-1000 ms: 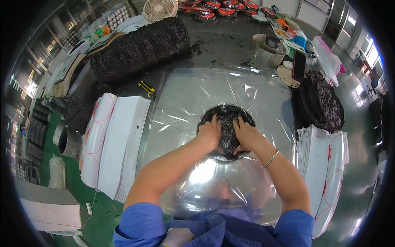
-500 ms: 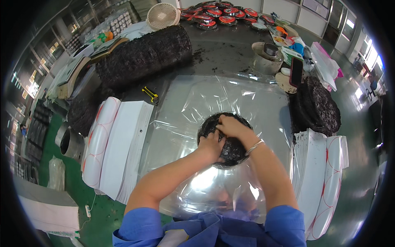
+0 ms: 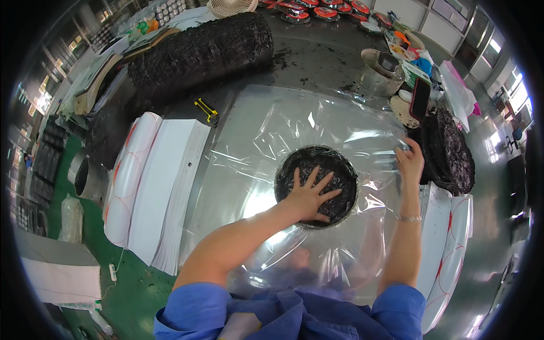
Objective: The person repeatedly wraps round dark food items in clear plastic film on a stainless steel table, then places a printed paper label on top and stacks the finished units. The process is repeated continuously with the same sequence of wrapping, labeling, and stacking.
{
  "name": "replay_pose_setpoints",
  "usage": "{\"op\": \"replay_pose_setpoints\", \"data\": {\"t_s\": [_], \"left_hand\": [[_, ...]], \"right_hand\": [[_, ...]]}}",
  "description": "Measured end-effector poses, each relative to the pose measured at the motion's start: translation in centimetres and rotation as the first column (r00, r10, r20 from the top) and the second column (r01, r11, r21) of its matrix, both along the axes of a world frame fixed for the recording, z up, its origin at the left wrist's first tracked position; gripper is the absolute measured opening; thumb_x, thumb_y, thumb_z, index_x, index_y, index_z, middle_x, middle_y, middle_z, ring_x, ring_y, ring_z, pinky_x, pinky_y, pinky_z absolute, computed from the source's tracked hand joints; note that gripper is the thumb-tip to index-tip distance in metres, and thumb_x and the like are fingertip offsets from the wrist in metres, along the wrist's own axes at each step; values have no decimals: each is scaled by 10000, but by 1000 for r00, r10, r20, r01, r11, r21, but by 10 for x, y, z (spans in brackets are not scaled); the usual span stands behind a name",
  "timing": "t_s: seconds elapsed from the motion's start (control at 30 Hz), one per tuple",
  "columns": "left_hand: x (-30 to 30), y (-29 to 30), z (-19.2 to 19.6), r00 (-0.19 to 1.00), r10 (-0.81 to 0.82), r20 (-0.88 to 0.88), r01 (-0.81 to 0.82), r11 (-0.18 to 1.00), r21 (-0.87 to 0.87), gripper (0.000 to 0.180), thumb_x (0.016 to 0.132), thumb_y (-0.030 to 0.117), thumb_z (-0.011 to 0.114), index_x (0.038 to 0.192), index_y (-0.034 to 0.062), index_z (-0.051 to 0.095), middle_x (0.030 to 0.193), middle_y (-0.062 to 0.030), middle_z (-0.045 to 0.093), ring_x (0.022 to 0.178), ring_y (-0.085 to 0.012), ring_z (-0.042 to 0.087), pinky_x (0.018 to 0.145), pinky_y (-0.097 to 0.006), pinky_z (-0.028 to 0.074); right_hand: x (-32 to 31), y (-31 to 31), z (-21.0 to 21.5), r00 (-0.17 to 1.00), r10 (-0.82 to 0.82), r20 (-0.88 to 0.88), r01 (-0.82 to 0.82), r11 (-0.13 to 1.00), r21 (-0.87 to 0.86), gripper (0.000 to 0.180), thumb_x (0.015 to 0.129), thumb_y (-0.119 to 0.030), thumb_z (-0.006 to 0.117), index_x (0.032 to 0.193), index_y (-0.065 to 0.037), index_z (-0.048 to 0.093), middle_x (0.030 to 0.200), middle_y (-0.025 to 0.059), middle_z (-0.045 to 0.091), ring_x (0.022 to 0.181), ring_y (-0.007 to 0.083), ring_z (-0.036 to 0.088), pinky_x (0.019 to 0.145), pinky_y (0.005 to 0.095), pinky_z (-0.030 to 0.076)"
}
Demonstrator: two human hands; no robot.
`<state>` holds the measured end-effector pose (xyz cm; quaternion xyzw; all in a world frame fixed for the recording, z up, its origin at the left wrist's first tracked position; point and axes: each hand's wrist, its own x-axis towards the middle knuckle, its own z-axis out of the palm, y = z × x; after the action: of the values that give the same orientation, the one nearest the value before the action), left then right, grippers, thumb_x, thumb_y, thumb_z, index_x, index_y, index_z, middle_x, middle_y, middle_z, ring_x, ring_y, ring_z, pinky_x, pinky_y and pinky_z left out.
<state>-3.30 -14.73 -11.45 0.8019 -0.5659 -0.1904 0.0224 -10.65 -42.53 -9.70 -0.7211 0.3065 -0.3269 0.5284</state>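
Note:
My left hand (image 3: pixel 309 198) lies flat with fingers spread on a round, dark, crumbly mass (image 3: pixel 335 161). A thin circular rim surrounds that mass, in the middle of a clear plastic film (image 3: pixel 243 153) spread over the table. My right hand (image 3: pixel 410 161) is at the film's right edge, fingers curled and pinched on it. Beside that hand sits a folded slab of dark, fibrous material (image 3: pixel 450 153). Wrinkles and bright glare run across the film, and my left hand covers part of the dark mass.
A thick dark roll (image 3: pixel 201 59) lies at the back left, with a yellow cutter (image 3: pixel 207 111) in front. Paper stacks (image 3: pixel 167 187) flank the film. Back right are a metal ring (image 3: pixel 381 76), a phone (image 3: pixel 419 99) and bags. Red-and-black packages (image 3: pixel 326 12) lie at the far edge.
My right hand has left the dark mass and moved right to the film's edge. My left hand has opened from curled fingers to a flat spread. The view has shifted slightly.

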Motion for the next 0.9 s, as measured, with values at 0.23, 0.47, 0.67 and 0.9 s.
{"op": "replay_pose_setpoints", "data": {"t_s": [0.23,0.47,0.67,0.9], "left_hand": [[4,1,2,999,21,-36,-19,998,59,785,701,588,567,1364,326,238,1460,-91,35,1325,-376,-40,939,-696,-6],[0,-6,-1,999,-15,-30,17,997,81,772,708,599,550,1360,319,246,1454,-103,48,1319,-383,-75,928,-706,-12],[3,13,10,985,-33,-170,-17,959,-284,686,773,471,553,1332,150,319,1371,-149,286,1275,-357,214,1009,-528,195],[-108,85,-40,872,-483,82,449,720,-529,553,825,406,501,1197,1,453,1298,-139,402,1211,-258,370,1005,-393,284]], "right_hand": [[-17,121,65,896,352,-271,-444,738,-509,175,746,19,475,892,-29,559,839,106,558,786,215,550,705,299,439],[80,137,-32,616,399,-680,-698,676,-236,246,806,-120,498,998,34,485,895,227,581,872,375,559,754,420,446],[1,135,40,741,644,-190,-670,723,-167,327,827,-80,512,1132,23,458,1000,117,583,933,201,567,828,303,445],[-175,134,91,772,630,86,-632,775,-4,315,849,-191,543,1063,38,514,1003,134,588,982,234,562,851,332,437]]}}
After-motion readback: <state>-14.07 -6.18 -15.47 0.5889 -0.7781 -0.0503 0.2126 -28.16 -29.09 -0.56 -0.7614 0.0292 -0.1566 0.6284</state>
